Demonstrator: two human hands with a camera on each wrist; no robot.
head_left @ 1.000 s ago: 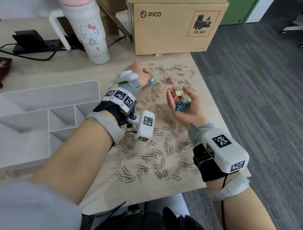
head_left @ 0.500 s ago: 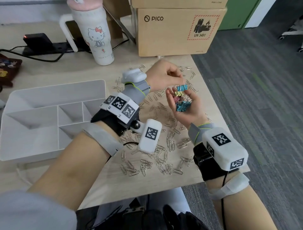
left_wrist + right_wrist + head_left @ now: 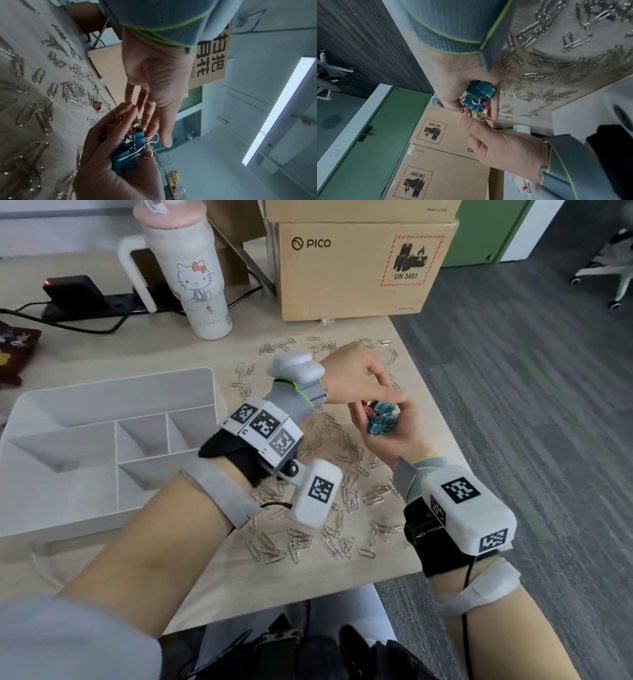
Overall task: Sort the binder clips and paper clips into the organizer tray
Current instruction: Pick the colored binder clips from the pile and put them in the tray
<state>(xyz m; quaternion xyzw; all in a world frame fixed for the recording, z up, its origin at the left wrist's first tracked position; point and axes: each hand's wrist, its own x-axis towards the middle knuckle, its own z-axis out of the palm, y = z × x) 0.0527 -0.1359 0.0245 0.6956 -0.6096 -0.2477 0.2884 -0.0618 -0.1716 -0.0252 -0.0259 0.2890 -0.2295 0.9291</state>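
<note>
My right hand [image 3: 386, 416] is cupped palm up above the table and holds a bunch of binder clips [image 3: 380, 424], mostly teal with pink and yellow ones [image 3: 477, 94]. My left hand [image 3: 388, 396] reaches over the bunch from the left, and its thumb and fingertips [image 3: 150, 121] pinch the wire handle of a blue clip on top of it. Several silver paper clips [image 3: 346, 498] lie scattered on the table under and around both hands. One pink binder clip [image 3: 98, 105] lies among them. The white organizer tray [image 3: 113, 392] stands to the left, and the compartments I can see hold nothing.
A cardboard box [image 3: 356, 272] stands at the back of the table, with a white tumbler [image 3: 191, 275] and a black power strip [image 3: 102, 302] left of it. The table's right edge [image 3: 445, 419] runs just past my right hand, with grey carpet beyond.
My left hand picked a blue binder clip off the table and carried it right, down onto the bunch in my right palm. My right hand stayed cupped in place.
</note>
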